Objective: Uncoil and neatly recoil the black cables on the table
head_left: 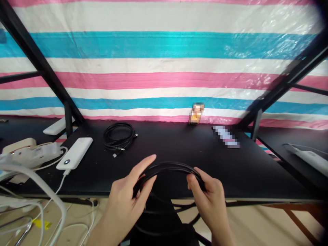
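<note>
A loosely looped black cable [170, 167] is held between my two hands at the front edge of the black table [164, 147]. Around its left side my left hand [128, 194] is closed, the index finger stretched along the top and the thumb below. My right hand [208, 194] pinches the right side of the loops between thumb and fingers. More loops hang below the table edge, over my lap. A second black cable [119, 136] lies coiled on the table at the back left, its plugs showing on its right and front sides.
To the left lie a white power bank [75, 153] with a cord and a white power strip [43, 153]. A small pixelated item [196, 113] stands by the striped sheet [164, 44]; a pixelated flat item [226, 136] lies right. Black frame bars slant at both sides.
</note>
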Demonstrator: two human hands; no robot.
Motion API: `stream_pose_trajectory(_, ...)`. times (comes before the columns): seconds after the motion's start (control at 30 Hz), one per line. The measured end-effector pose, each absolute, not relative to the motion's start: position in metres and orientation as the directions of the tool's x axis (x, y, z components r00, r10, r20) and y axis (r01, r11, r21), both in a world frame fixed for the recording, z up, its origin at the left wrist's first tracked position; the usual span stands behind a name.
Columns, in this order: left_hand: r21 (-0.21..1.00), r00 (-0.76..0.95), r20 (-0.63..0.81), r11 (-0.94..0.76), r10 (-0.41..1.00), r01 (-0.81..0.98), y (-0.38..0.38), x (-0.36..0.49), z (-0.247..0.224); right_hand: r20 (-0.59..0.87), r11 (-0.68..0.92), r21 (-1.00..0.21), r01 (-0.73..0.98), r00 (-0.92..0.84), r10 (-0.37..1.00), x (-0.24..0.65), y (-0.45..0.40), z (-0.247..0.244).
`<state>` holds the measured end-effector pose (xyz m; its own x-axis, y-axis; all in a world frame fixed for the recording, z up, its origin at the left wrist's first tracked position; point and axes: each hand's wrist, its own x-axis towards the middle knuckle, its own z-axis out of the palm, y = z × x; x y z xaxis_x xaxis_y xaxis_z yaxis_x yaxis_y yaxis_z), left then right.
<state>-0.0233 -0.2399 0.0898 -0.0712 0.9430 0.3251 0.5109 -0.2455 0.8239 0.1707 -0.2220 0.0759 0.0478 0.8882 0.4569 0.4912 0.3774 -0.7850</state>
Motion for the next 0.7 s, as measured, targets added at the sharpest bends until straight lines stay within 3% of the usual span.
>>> stream_pose_trajectory(0.13, 0.787, 0.077, 0.315, -0.306, 0.946, 0.536, -0.237, -0.017, 0.098, 0.365, 0.391, -0.828, 0.403, -0.143, 0.920, 0.164, -0.232, 0.089)
stream_pose_trajectory(0.23, 0.835, 0.115, 0.243, -0.268, 0.963, 0.481, -0.233, -0.011, 0.102, 0.305, 0.340, -0.883, 0.323, -0.157, 0.939, 0.165, -0.233, 0.089)
stream_pose_trajectory(0.3, 0.882, 0.038, 0.218, -0.214, 0.975, 0.421, -0.232, -0.010, 0.105, 0.275, 0.293, -0.913, 0.285, -0.100, 0.956, 0.169, -0.231, 0.085)
stream_pose_trajectory(0.37, 0.943, -0.147, 0.179, -0.127, 0.973, 0.306, -0.231, -0.009, 0.106, 0.221, 0.224, -0.957, 0.185, -0.039, 0.975, 0.173, -0.227, 0.080)
stream_pose_trajectory(0.43, 0.992, -0.326, 0.082, -0.044, 0.942, 0.120, -0.230, -0.009, 0.104, 0.114, 0.113, -0.993, -0.039, -0.004, 0.994, 0.175, -0.224, 0.076)
stream_pose_trajectory(0.53, 0.997, -0.391, -0.039, 0.007, 0.919, -0.082, -0.225, -0.005, 0.094, -0.045, -0.034, -0.922, -0.386, 0.017, 0.999, 0.171, -0.219, 0.070)
stream_pose_trajectory(0.6, 0.997, -0.376, -0.043, 0.016, 0.926, -0.075, -0.220, -0.003, 0.085, -0.060, -0.017, -0.871, -0.491, 0.072, 0.996, 0.166, -0.216, 0.064)
stream_pose_trajectory(0.7, 1.000, -0.335, -0.002, 0.008, 0.942, 0.018, -0.213, -0.003, 0.068, 0.091, 0.185, -0.813, -0.552, 0.194, 0.977, 0.163, -0.214, 0.054)
